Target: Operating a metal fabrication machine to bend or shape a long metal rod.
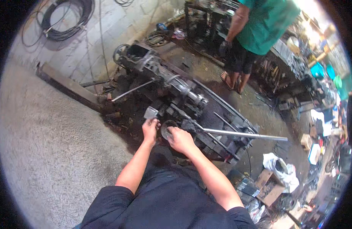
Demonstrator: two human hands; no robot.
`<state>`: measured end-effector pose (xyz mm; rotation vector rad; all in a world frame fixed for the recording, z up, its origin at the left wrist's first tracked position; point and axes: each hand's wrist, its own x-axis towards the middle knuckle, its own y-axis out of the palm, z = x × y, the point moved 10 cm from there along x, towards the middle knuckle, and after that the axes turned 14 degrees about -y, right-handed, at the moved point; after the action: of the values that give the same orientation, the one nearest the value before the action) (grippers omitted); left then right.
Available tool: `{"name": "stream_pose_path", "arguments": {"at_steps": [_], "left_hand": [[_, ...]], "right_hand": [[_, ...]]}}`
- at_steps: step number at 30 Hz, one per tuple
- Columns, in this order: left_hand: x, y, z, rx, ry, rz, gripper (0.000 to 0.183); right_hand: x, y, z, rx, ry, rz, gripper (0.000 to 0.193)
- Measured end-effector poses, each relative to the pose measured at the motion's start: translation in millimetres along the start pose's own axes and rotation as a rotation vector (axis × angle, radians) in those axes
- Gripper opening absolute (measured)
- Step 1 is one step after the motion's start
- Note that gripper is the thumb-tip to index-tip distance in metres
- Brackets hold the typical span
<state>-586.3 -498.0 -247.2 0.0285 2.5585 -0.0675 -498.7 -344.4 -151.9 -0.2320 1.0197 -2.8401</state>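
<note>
A long, dark, greasy lathe (172, 82) stretches diagonally in front of me, from the wall down to the right. My right hand (180, 140) is closed on the rim of a round handwheel (164, 130) on its near side. Beside it, my left hand (150, 130) has its fingers closed at the lower edge of a small, pale grey, squarish plate (150, 113). Whether that plate is loose or fixed to the machine, I cannot tell. A shiny long bar (244, 133) sticks out to the right past the lathe's bed.
A person in a green shirt (266, 28) stands at a cluttered workbench (287, 63) beyond the lathe. Coiled black cable (65, 36) hangs on the wall. A steel beam (69, 86) lies at left. Near right are a cardboard box (268, 192) and a white sack (290, 177).
</note>
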Motion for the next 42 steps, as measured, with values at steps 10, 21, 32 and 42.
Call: {"name": "stream_pose_path", "arguments": {"at_steps": [10,21,32,42], "left_hand": [[68,-49,-186,0.123,0.434,0.083,0.025],[213,-84,-339,0.478,0.978,0.451,0.018],[515,-54,-410,0.860,0.963,0.069,0.029],[556,-10,-365,1.448,0.712,0.346,0.049]], "right_hand": [[211,63,5,0.896,0.280,-0.285,0.038],[341,54,13,1.210,0.557,-0.960,0.034],[381,79,-18,0.790,0.775,-0.754,0.040],[432,57,-62,0.194,0.646,-0.589,0.024]]}}
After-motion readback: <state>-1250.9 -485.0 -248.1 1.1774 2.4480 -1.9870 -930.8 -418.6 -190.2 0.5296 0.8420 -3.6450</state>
